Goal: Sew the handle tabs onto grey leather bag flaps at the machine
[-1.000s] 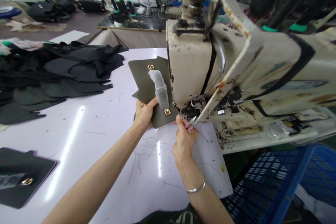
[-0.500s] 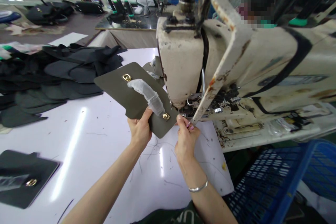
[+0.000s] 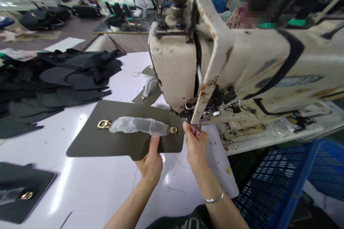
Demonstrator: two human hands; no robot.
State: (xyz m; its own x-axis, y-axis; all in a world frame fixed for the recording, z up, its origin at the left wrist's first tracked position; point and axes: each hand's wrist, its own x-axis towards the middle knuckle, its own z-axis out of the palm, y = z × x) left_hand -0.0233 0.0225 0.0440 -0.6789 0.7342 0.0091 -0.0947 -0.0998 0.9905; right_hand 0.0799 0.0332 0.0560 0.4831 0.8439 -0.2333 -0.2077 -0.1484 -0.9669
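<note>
From where I stand, the stiff olive-grey panel (image 3: 122, 143) with the plastic-wrapped handle (image 3: 137, 125) could swing or dip at its long left end, since only one hand bears it, by the near edge. Its right corner lies close to the worn cream sewing machine (image 3: 172, 68), so a careless turn might scuff the gold metal fitting (image 3: 173, 130) against the machine. The small pink-handled tool (image 3: 196, 133) could nick the edge too, if the hands drift together. The panel is over the white bench (image 3: 94, 189), left of the machine; I can't tell whether its far side touches down.

The left hand (image 3: 151, 164) reaches up from the near side, its grip closed on the panel, thumb on top. The right hand (image 3: 197, 146) curls around the tool, thumb pointing far, just beside the panel's right end.
</note>
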